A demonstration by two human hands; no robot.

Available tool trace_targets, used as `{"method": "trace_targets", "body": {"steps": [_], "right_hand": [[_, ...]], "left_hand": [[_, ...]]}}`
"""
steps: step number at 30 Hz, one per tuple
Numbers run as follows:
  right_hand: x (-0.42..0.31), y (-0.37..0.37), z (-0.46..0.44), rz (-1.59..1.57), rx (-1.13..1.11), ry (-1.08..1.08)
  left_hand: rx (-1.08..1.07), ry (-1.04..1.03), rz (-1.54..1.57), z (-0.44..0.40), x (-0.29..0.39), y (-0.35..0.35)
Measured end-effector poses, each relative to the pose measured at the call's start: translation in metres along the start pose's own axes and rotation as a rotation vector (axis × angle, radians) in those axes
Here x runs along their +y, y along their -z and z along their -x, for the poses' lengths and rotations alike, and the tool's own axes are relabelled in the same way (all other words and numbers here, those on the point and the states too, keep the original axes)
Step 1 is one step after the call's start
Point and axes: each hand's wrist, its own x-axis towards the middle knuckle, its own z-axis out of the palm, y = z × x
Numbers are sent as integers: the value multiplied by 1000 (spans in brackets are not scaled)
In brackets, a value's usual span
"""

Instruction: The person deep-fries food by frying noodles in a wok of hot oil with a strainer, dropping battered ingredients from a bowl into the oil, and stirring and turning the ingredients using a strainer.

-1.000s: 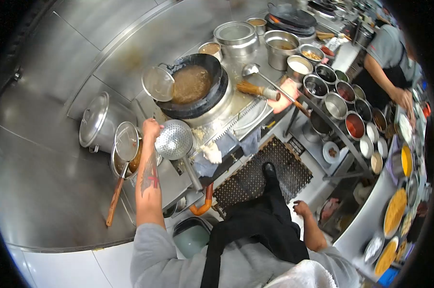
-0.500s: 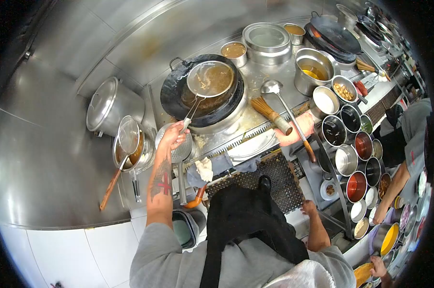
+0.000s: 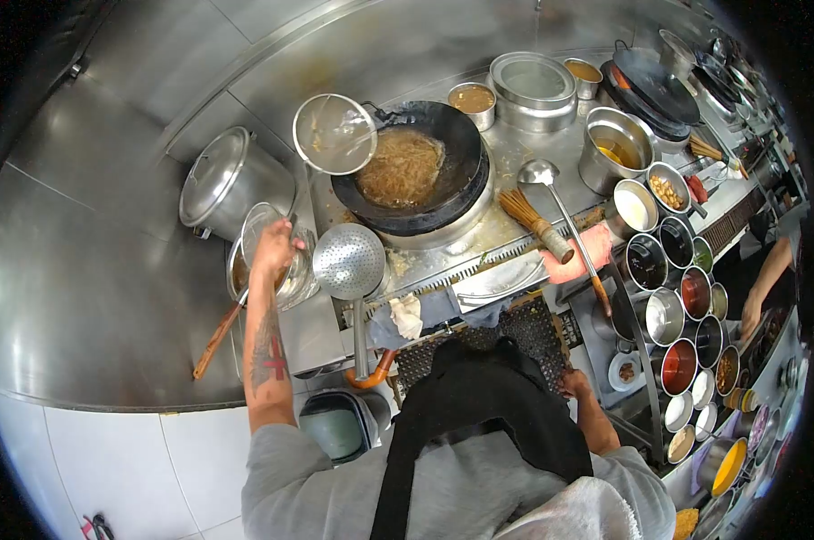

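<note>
Wok (image 3: 461, 144): black; its contents (image 3: 402, 166): brown. Left of the wok, strainer (image 3: 335, 135): silver-grey mesh. Below the wok, skimmer (image 3: 348, 261): silver, dotted with holes; pipe (image 3: 371, 376): orange; mat (image 3: 538, 328): black, perforated grid. Right of the wok, brush (image 3: 524, 211): tan; cloth (image 3: 589, 252): pink; sauce (image 3: 679, 367): red.

Left hand (image 3: 275, 247) reaches forward, right hand (image 3: 574, 382) hangs.

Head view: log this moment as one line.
left hand: gripping mesh strainer | position: overlapping left rim of wok in view | contents: brown liquid | right hand: down at side
</note>
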Motion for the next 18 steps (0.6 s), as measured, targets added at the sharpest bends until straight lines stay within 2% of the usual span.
{"method": "trace_targets", "body": {"steps": [1, 2, 3, 4, 5, 6, 8, 9, 11, 12, 14, 18], "right_hand": [[-2, 8, 12, -153, -23, 9], [-4, 15, 24, -305, -47, 15], [-18, 45, 35, -701, -155, -181], [-30, 70, 44, -1238, -157, -456], [-44, 101, 56, -1604, -67, -738], [-29, 72, 39, -1503, -14, -661], [9, -7, 1, -1280, 101, -532], [-6, 17, 10, -1103, 78, -497], [-22, 48, 17, -966, 64, -475], [-27, 50, 19, -933, 71, -465], [-34, 50, 18, -857, 73, -440], [-25, 2, 10, -736, 23, -400]], "left_hand": [[81, -197, -289, -14, -8, 7], [83, -194, -288, -21, -1, 6], [131, -266, -534, -27, 11, 5], [174, -338, -789, -29, 23, 1], [189, -327, -801, -23, 36, -7], [188, -330, -799, -30, 34, -6], [-16, -205, -796, -47, 20, -3], [-27, -211, -802, -52, 14, -7], [-205, 270, -51, -46, -2, -15], [-216, 271, -52, -44, -7, -25], [-348, 413, 195, -39, -14, -46], [-467, 378, 362, -41, -28, -88]]}}
